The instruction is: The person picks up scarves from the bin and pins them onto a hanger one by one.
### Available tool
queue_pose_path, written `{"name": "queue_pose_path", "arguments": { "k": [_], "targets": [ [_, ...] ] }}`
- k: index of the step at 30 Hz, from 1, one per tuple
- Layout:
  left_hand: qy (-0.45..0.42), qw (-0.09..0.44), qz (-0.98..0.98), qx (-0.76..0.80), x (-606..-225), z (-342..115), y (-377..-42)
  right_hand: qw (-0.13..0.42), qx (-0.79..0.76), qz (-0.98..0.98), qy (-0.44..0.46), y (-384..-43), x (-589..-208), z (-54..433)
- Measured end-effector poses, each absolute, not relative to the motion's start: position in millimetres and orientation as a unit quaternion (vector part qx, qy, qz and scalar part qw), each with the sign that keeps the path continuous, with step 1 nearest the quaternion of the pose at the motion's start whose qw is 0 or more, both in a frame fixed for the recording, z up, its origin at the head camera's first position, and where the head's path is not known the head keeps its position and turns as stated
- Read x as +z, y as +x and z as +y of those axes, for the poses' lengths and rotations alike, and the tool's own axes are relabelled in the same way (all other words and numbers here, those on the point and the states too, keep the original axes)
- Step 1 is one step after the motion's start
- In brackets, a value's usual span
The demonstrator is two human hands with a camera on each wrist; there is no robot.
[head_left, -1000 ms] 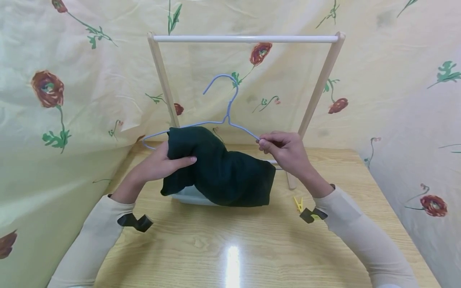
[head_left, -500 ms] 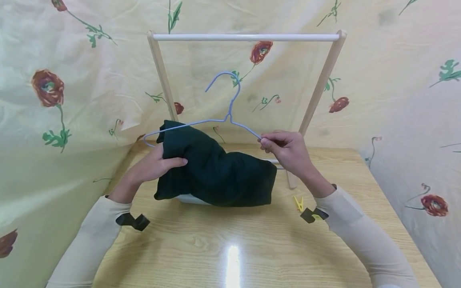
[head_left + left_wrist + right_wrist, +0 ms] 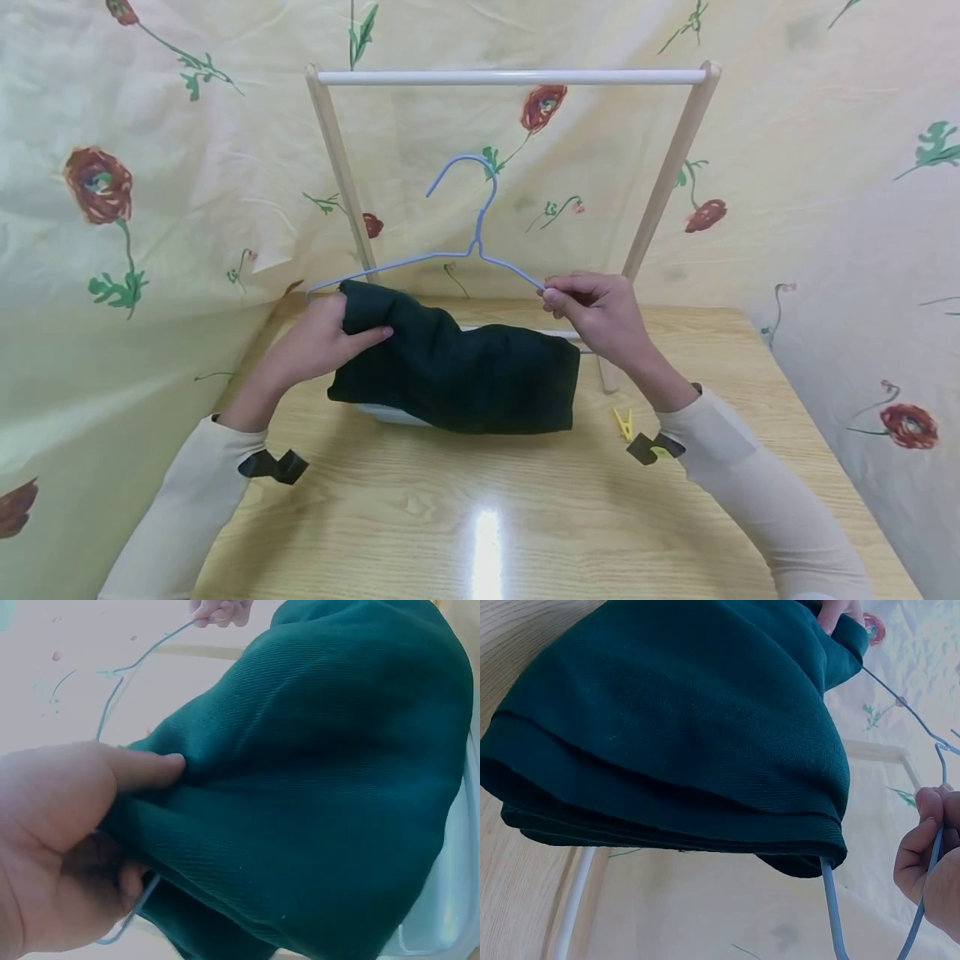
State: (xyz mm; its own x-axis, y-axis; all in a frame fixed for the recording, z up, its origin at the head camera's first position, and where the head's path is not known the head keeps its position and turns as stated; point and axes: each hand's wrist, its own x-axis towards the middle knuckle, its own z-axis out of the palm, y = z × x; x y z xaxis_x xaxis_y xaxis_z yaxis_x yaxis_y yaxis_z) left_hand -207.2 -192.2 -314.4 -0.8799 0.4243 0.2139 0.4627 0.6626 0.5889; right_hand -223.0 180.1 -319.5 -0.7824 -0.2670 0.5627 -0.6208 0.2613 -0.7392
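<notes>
Backdrop: floral sheet [image 3: 247, 158] behind and to both sides. Wood-grain surface [image 3: 420, 508] below. On it a rack [image 3: 510, 77], pale posts and white top rail, nothing on that rail.

Main item: dark green cloth [image 3: 480, 379], folded in layers, held above the surface in front of the rack. It lies around the lower bar of a blue wire hanger [image 3: 476, 242]; the bar emerges at the cloth's right end. Hook upright, apart from the rail.

Pale tub [image 3: 393, 414] partly hidden below the cloth; contents cannot be told.

Left hand [image 3: 318, 337]: thumb on the near face of the cloth, fingers bent behind, pinching its left end. Whether they also bear on the wire is unclear. Right hand [image 3: 600, 312]: thumb and fingers pinch the hanger's right shoulder.

Yellow clip [image 3: 624, 425] on the surface, near the right wrist.

Handling (judged): cloth soft, limp, finely ribbed, so probably good grip, fairly light, not fragile; layers could slip out of line. Best hold: all layers together at an end, close to the bar. Hanger thin, smooth, springy; hold by a shoulder near the neck to limit twisting.
</notes>
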Motion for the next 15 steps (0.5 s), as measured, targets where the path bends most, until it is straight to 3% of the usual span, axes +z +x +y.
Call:
{"name": "queue_pose_path", "arguments": {
  "k": [8, 15],
  "targets": [
    [-0.142, 0.056, -0.944, -0.293, -308.2, -191.9, -201.5, 0.169, 0.536, -0.776, 0.285, -223.2, -319.8, 181.4],
    [-0.141, 0.057, -0.937, -0.314, -307.7, -194.2, -195.0, 0.175, 0.537, -0.776, 0.281, -224.4, -319.8, 182.7]
  ]
}}
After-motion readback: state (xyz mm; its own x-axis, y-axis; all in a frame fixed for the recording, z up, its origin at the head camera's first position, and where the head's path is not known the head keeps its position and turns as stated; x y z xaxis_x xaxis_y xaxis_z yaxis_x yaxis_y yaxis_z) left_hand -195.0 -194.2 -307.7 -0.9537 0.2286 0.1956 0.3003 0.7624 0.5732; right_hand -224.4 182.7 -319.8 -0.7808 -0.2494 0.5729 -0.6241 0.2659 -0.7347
